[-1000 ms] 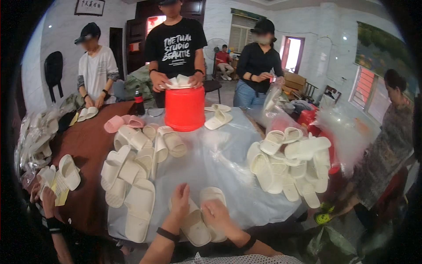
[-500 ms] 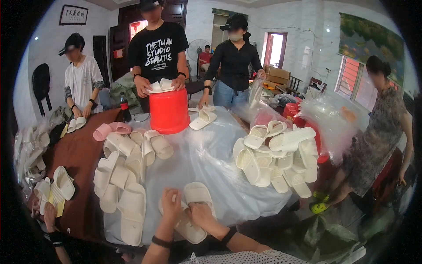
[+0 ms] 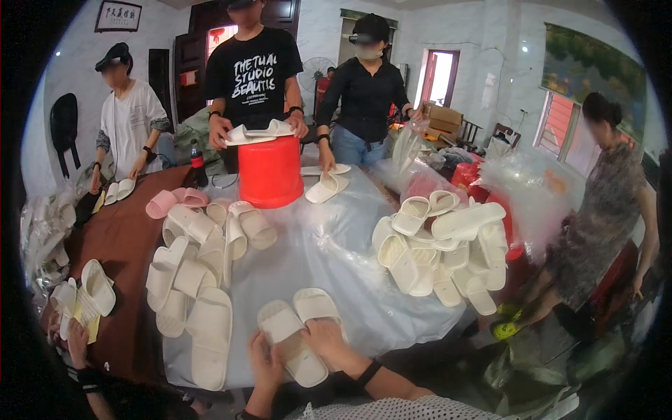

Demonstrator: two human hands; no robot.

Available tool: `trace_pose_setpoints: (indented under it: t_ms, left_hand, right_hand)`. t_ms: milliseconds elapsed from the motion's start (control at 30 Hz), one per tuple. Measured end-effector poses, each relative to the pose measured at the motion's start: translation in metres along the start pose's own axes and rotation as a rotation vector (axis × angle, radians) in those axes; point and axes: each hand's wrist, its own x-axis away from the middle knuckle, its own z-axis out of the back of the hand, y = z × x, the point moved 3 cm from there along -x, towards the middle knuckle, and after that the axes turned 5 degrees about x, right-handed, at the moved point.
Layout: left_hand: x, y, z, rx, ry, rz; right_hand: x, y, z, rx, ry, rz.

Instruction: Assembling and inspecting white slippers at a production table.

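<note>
Slipper heaps (image 3: pixel 192 281) and a red bucket (image 3: pixel 271 173) stand beyond my white slippers (image 3: pixel 294 350) on the tabletop (image 3: pixel 280 269). My left hand (image 3: pixel 265 360) touches one, my right hand (image 3: pixel 326 343) the other; how closed, I can't tell.

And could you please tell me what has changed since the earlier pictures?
The left hand, raised over the near left slipper earlier, has dropped to its left edge. A co-worker's hand has moved from the plastic bag down to a white slipper beside the red bucket. The right hand is still at the near right slipper; the left slipper pile and right slipper pile look unchanged.
</note>
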Motion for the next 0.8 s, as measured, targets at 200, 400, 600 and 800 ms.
trace_pose_setpoints:
  t_ms: [200,400,600,800]
  left_hand:
    - [0.005,0.002,-0.003,-0.024,-0.064,-0.021]
    - [0.003,0.003,-0.003,-0.035,-0.073,0.013]
    - [0.002,0.003,-0.003,-0.034,-0.087,-0.004]
    - [0.002,0.010,-0.002,-0.025,-0.130,0.044]
  right_hand:
    - [0.006,0.008,0.015,-0.017,0.135,0.110]
    - [0.005,0.010,0.009,-0.051,0.076,0.153]
    - [0.003,0.015,0.008,-0.073,0.098,0.109]
    - [0.000,0.018,0.027,-0.078,0.125,0.127]
